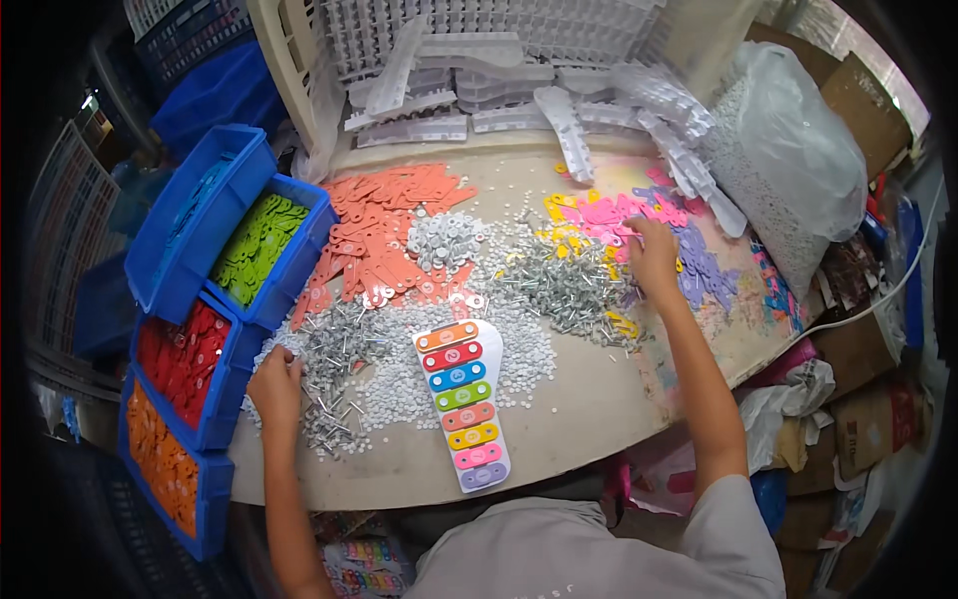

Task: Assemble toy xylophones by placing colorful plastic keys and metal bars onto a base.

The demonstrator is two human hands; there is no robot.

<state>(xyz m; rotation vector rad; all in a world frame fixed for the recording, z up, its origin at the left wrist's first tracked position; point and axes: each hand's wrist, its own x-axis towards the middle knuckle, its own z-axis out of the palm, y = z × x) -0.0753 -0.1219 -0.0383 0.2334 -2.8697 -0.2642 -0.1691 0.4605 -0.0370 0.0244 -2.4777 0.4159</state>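
A toy xylophone lies in front of me on the table, a white base with a row of coloured bars. At the left, my left hand rests by the edge of a heap of silver screws and small white washers, fingers drawn together; what they hold, if anything, is hidden. My right hand reaches to the far right, its fingers bent down at the pink bars beside the purple bars. Whatever sits between those fingertips is too small to make out. Another screw heap lies left of that hand.
Coral bars are heaped at the back left. Blue bins with red, green, orange and blue bars line the left edge. White plastic bases are stacked behind. A bulging clear bag stands at the right, near cardboard.
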